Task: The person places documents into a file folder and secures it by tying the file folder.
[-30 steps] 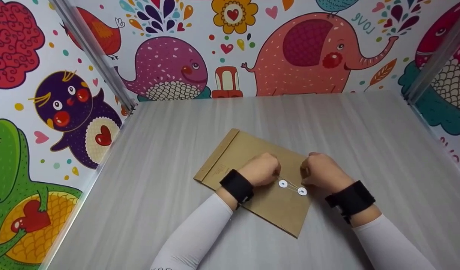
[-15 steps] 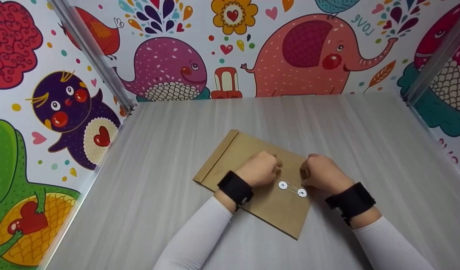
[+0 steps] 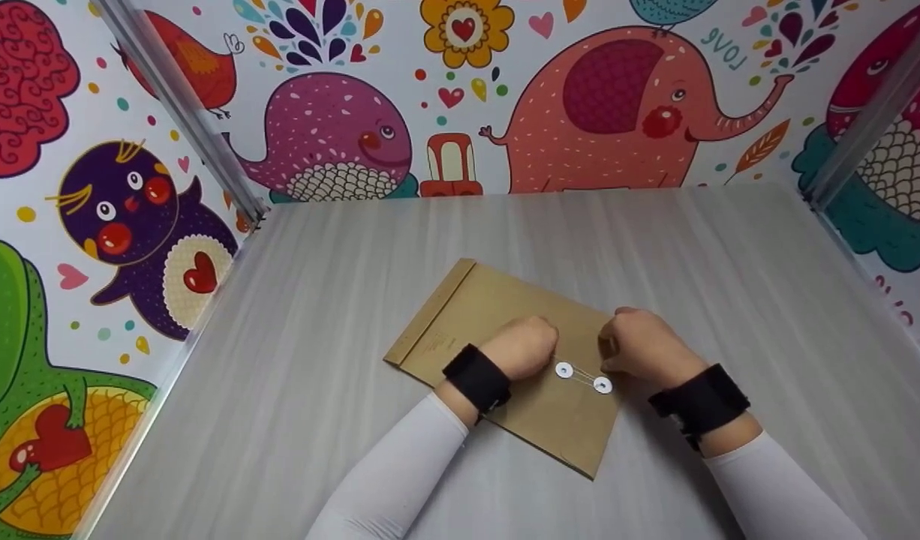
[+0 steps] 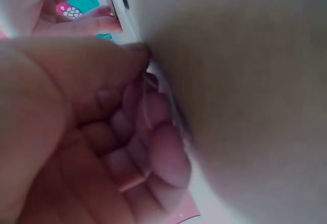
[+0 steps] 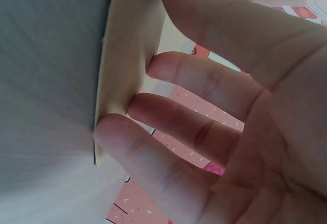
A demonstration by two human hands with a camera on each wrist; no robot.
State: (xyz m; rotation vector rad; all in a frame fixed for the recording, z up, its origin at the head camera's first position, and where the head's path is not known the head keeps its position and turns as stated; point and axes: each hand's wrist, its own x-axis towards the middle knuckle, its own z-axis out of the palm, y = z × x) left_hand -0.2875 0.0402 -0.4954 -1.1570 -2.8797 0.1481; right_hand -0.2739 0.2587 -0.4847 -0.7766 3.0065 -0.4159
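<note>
A brown kraft string-tie envelope (image 3: 550, 427) lies slantwise on the table, its two white button discs (image 3: 564, 370) joined by thin string (image 3: 582, 377). My left hand (image 3: 521, 347) is over the envelope's middle, just above the discs. In the left wrist view its curled fingers and thumb pinch the string (image 4: 146, 104). My right hand (image 3: 650, 346) is at the envelope's right edge. The right wrist view shows its fairly straight fingers (image 5: 168, 124) pressing their tips onto the envelope (image 5: 125, 55), spread apart with the thumb farther along.
The grey wood-grain table (image 3: 340, 300) extends around the envelope. Printed cartoon panels (image 3: 340, 135) stand behind and at both sides, with metal corner posts (image 3: 182, 112) between them. Black bands (image 3: 476, 379) circle both wrists.
My left hand has lifted slightly away from the discs and then come back down low over the envelope, with the string. My right hand stays at the edge.
</note>
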